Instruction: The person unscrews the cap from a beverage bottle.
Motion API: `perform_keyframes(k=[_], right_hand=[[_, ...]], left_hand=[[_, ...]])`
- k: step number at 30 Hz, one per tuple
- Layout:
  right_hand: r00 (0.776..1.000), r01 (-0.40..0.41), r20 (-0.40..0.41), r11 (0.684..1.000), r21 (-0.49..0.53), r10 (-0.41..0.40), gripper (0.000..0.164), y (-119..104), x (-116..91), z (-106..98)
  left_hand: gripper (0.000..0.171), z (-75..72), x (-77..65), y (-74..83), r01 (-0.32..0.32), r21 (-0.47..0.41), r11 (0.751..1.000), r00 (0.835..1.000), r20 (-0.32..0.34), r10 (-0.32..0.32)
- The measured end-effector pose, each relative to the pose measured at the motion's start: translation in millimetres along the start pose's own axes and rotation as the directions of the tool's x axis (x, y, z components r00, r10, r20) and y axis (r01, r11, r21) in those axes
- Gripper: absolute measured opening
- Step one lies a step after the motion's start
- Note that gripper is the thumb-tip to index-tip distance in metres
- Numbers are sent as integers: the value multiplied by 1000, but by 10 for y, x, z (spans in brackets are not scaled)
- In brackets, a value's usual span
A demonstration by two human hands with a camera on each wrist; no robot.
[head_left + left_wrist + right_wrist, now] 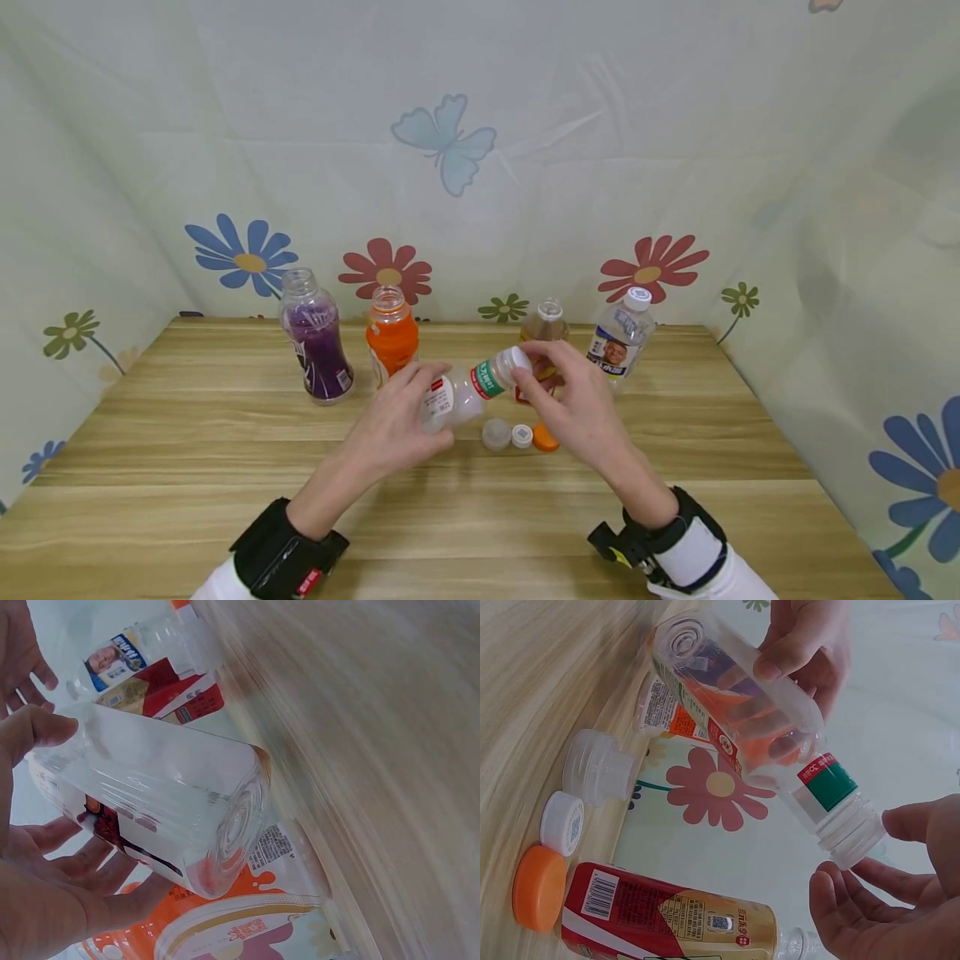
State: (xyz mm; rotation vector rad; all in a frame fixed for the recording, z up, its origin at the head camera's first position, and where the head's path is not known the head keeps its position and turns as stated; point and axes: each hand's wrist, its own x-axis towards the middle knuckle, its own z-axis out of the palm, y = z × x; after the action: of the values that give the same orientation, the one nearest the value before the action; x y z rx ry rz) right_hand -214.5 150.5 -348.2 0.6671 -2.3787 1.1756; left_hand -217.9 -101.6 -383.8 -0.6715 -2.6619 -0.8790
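Note:
A clear plastic bottle [457,398] with a green and red neck label is held tilted above the table, its neck up to the right. My left hand [397,414] grips its body; in the left wrist view the thumb and fingers wrap around the bottle [165,787], base facing the camera. At the neck, the thumb and fingertips of my right hand [573,400] pinch the whitish translucent cap [516,359]. In the right wrist view that cap [853,838] sits between thumb and fingers. Below lie a translucent cap [496,434], a white cap [522,436] and an orange cap [545,437].
Behind my hands stand an uncapped purple-drink bottle [318,346], an uncapped orange bottle [392,333], a gold and red bottle [667,915] partly behind my right hand, and a clear bottle [621,335] with a white cap. A flowered cloth [525,208] hangs behind the wooden table [187,467].

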Motion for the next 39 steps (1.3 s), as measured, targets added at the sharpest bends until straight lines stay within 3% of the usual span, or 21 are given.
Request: perform_keyframes(k=[19, 33, 39], right_hand=[[998, 59, 18, 998, 26, -60, 34, -11, -3, -13], [993, 117, 14, 992, 38, -118, 38, 2, 4, -11], [995, 97, 10, 993, 63, -98, 40, -10, 6, -16]], left_hand=[[72, -15, 10, -10, 17, -11, 1000, 1000, 9, -17], [70, -13, 15, -26, 5, -80, 997, 1000, 22, -4], [70, -19, 18, -27, 19, -110, 994, 999, 37, -15]])
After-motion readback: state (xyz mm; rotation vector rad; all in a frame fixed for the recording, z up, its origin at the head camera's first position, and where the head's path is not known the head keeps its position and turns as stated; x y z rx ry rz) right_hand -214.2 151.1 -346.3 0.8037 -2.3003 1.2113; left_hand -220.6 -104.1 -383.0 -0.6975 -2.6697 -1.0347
